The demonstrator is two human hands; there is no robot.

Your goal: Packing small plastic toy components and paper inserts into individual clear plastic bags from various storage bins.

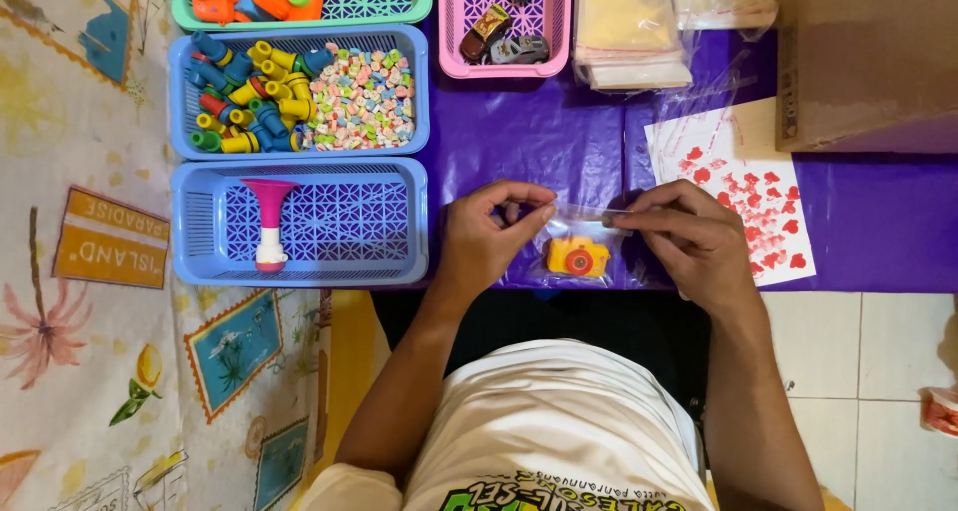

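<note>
I note the left hand (pixel 489 237) and right hand (pixel 689 237) with fingers pinched on the top edge of a clear bag (pixel 579 234), seemingly thin, limp and slippery, holding a light yellow toy camera (pixel 578 256) above the purple bench (pixel 529 132).

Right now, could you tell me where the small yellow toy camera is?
In the head view, the yellow toy camera sits inside the clear bag held between both hands, above the purple cloth.
</note>
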